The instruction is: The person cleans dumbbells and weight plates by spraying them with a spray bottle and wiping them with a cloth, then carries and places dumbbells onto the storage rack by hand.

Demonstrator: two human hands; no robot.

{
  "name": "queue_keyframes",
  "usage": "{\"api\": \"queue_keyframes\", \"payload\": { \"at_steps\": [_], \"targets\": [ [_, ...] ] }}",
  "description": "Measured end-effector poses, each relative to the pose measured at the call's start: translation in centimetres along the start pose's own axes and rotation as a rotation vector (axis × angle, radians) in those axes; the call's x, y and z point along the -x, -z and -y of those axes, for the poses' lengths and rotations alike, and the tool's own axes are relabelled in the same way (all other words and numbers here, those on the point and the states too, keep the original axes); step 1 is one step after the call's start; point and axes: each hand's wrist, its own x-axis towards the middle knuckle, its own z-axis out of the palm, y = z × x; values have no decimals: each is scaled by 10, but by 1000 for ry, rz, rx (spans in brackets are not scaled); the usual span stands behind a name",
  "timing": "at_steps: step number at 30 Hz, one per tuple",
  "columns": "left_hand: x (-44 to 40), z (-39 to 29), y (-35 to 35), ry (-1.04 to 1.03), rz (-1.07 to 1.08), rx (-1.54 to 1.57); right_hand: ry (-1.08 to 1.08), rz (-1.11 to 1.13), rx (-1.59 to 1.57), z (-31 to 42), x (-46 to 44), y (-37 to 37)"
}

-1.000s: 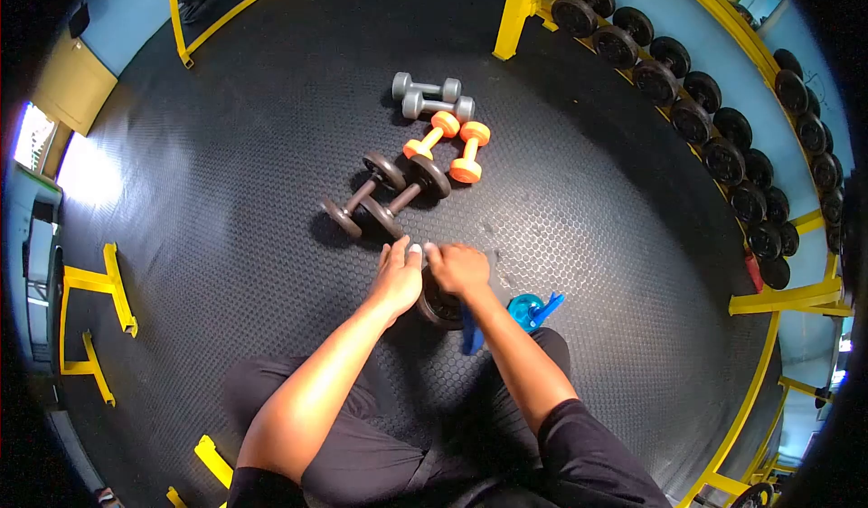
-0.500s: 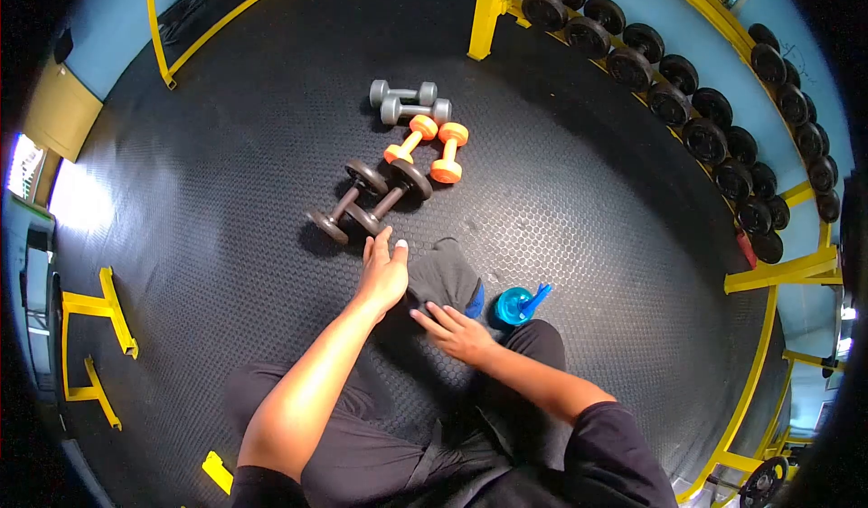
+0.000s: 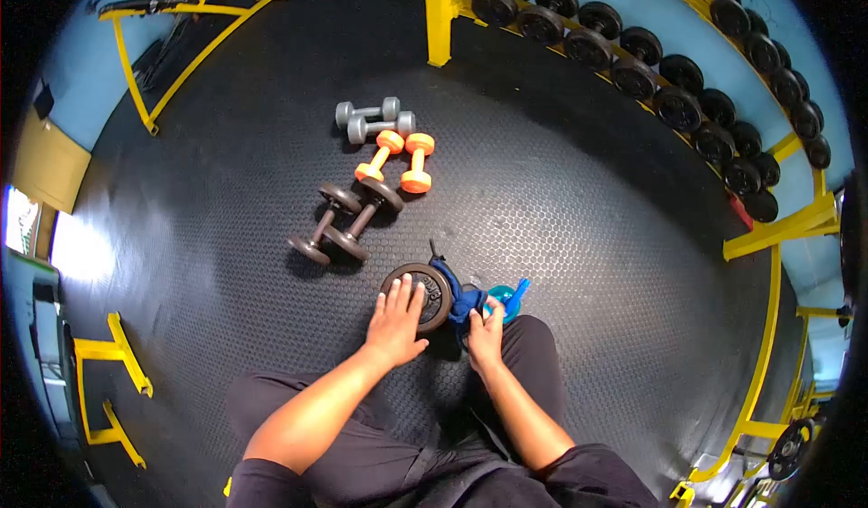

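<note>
My left hand lies with its fingers stretched out over the top of a round dark weight plate, which has raised lettering. Whatever is beneath the plate is hidden. Beside it, my right hand pinches a bunched blue cloth with dark parts, close against the plate's right side. A teal bottle with a blue top stands just behind my right fingers, partly covered by them.
Ahead on the black rubber floor lie two brown dumbbells, two orange dumbbells and two grey dumbbells. A yellow rack with rows of black dumbbells runs along the right. Yellow frames stand at left.
The cloth has come off the round plate and is now bunched to its right in my right hand. My left hand has moved onto the plate. The view has shifted slightly.
</note>
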Motion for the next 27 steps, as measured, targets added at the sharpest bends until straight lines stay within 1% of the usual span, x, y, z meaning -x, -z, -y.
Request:
{"api": "queue_keyframes", "payload": {
  "at_steps": [1, 2, 4, 5, 6, 7, 9, 11, 13, 14, 15, 17, 18, 20, 21, 23, 24, 25, 27],
  "targets": [
    [-4, -6, -4, -33, 10, -25, -45, -1, 25, -30, -8, 12],
    [-8, -12, -3, -41, -19, -60, -55, -27, 20, -44, 0, 18],
    [-21, -11, -12, -43, -7, -124, -72, -74, -19, -66, 3, 14],
    [-27, -12, -12, -31, -12, -160, -179, -89, 71, -71, 0, 13],
    [-30, -9, -12, -39, -22, -125, -289, -98, 169, -75, -3, 15],
    [-35, -6, -11, -45, -13, -130, -296, -104, 161, -80, -8, 16],
    [-42, 1, 3, -60, 31, -24, -238, -82, 226, -79, -17, 10],
    [-54, 16, 13, -95, 27, 25, -266, -73, 161, -84, -20, 8],
    [-78, 28, 29, -85, 76, 41, -283, -57, 274, -98, -23, 8],
    [-89, 34, 30, -96, 98, 26, -286, -39, 302, -97, -23, 6],
    [-100, 39, 34, -112, 107, 51, -346, -18, 291, -82, -20, 2],
    [-125, 46, 45, -160, 151, 56, -341, -13, 250, -75, -19, -5],
    [-138, 46, 51, -189, 139, 103, -343, -20, 236, -74, -20, -9],
    [-163, 45, 46, -263, 38, 40, -340, -16, 250, -71, -18, -10],
    [-174, 41, 42, -286, -22, 24, -301, -34, 324, -63, -16, -11],
    [-199, 25, 34, -263, -229, 37, -339, -25, 423, -101, -23, -5],
    [-217, 23, 31, -264, -215, 51, -338, -74, 419, -85, -18, -9],
    [-238, 22, 29, -267, -203, 62, -399, -11, 379, -94, -22, -6],
    [-271, 16, 25, -268, -164, 68, -426, 3, 414, -78, -21, -5]
  ]
}}
